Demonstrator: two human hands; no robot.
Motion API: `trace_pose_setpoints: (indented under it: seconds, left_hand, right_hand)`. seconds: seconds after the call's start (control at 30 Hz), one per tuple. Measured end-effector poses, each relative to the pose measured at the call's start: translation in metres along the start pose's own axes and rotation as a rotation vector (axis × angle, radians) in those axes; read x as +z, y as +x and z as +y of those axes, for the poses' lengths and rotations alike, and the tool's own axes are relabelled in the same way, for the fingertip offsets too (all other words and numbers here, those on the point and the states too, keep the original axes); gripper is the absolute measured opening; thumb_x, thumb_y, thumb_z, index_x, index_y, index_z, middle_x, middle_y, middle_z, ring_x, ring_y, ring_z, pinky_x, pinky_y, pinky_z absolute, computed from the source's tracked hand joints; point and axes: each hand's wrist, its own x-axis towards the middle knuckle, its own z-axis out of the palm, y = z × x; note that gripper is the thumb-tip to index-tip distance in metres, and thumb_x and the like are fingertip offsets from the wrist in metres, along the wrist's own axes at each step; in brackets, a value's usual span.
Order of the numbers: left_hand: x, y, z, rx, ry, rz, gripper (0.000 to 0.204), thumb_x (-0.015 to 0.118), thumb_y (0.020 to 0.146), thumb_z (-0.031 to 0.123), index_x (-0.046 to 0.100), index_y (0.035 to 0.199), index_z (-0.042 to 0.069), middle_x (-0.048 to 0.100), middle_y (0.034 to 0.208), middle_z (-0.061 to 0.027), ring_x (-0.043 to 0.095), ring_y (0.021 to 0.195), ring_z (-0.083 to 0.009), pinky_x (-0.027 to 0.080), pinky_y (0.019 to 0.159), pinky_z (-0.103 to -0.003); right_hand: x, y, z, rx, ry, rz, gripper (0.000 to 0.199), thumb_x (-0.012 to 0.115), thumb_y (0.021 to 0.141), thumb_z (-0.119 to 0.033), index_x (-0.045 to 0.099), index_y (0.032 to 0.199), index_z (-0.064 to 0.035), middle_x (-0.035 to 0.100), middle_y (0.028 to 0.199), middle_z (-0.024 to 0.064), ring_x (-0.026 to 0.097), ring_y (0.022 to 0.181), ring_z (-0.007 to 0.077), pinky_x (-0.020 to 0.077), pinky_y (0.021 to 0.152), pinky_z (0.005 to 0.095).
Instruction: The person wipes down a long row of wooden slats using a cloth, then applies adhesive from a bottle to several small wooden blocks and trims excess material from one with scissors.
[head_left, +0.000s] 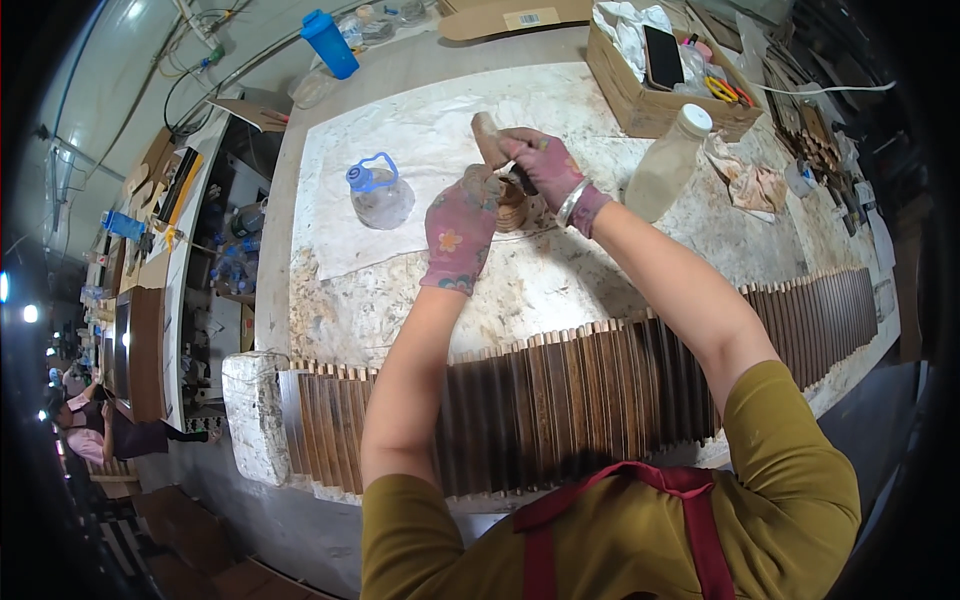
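Both my hands wear pink flowered gloves and meet over the middle of the table. My left hand (pixel 462 230) is closed at the lower end of a short, thick brown stick-like piece (pixel 487 138); its fingertips look stained grey-brown. My right hand (pixel 548 170), a bangle at its wrist, is closed against the same piece from the right. Something dark shows beneath its fingers, too hidden to name. Directly under the hands stands a round, ridged brown object (pixel 513 208), partly covered. Along the near edge lies a long row of dark brown wooden strips (pixel 560 400) with pale ends.
A clear jug with a blue handle (pixel 382 205) stands left of my hands. To the right are a cloudy bottle with a white cap (pixel 665 170), a crumpled stained cloth (pixel 748 182) and a cardboard box (pixel 640 95) holding a phone and scissors. Another person (pixel 90 425) works far left.
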Motion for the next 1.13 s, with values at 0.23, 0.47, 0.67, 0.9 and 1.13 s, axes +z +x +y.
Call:
trace_pose_setpoints:
  seconds: [0.23, 0.47, 0.67, 0.9, 1.13]
  left_hand:
    - [-0.006, 0.0, -0.008, -0.092, -0.117, 0.072, 0.023, 0.052, 0.094, 0.029, 0.061, 0.102, 0.01, 0.066, 0.087, -0.0147, 0.064, 0.078, -0.0324, 0.049, 0.068, -0.037]
    - [-0.004, -0.002, 0.002, -0.075, 0.025, -0.057, 0.021, 0.057, 0.085, 0.016, 0.06, 0.105, 0.01, 0.066, 0.096, -0.008, 0.063, 0.088, -0.0291, 0.051, 0.074, -0.038]
    - [-0.01, -0.002, -0.006, -0.068, -0.056, 0.031, 0.018, 0.053, 0.092, 0.025, 0.061, 0.102, 0.012, 0.066, 0.087, -0.0146, 0.063, 0.08, -0.0338, 0.048, 0.069, -0.039]
    - [-0.006, -0.004, 0.0, 0.0, 0.069, -0.001, 0.016, 0.054, 0.087, 0.016, 0.063, 0.099, 0.012, 0.063, 0.106, -0.002, 0.062, 0.088, -0.0257, 0.051, 0.074, -0.035]
    - [0.0, 0.005, -0.004, 0.078, 0.024, -0.012, 0.024, 0.057, 0.086, 0.017, 0.064, 0.107, 0.01, 0.063, 0.116, -0.0059, 0.062, 0.097, -0.0264, 0.05, 0.082, -0.034]
  right_hand:
    - [-0.033, 0.001, 0.03, 0.349, 0.641, -0.132, 0.034, 0.062, 0.092, -0.031, 0.06, 0.111, -0.0029, 0.066, 0.09, 0.0052, 0.06, 0.071, 0.0119, 0.0501, 0.057, 0.0264]
    - [-0.005, -0.009, 0.005, 0.082, 0.004, -0.015, 0.039, 0.059, 0.094, -0.028, 0.055, 0.12, 0.0008, 0.065, 0.102, 0.0075, 0.061, 0.094, 0.0151, 0.0503, 0.084, 0.0287]
    - [-0.034, -0.001, 0.014, 0.469, 0.943, -0.291, 0.036, 0.051, 0.098, -0.028, 0.052, 0.12, -0.0001, 0.065, 0.106, 0.0171, 0.066, 0.085, 0.0252, 0.0562, 0.073, 0.0371]
    - [-0.05, -0.031, 0.006, 0.535, 0.991, -0.242, 0.037, 0.051, 0.098, -0.032, 0.056, 0.112, 0.0019, 0.067, 0.095, 0.0152, 0.067, 0.071, 0.0232, 0.0557, 0.058, 0.0345]
    - [-0.04, -0.02, 0.032, 0.526, 0.554, -0.17, 0.031, 0.055, 0.096, -0.031, 0.058, 0.106, -0.0026, 0.067, 0.088, 0.007, 0.064, 0.062, 0.0172, 0.0521, 0.046, 0.0274]
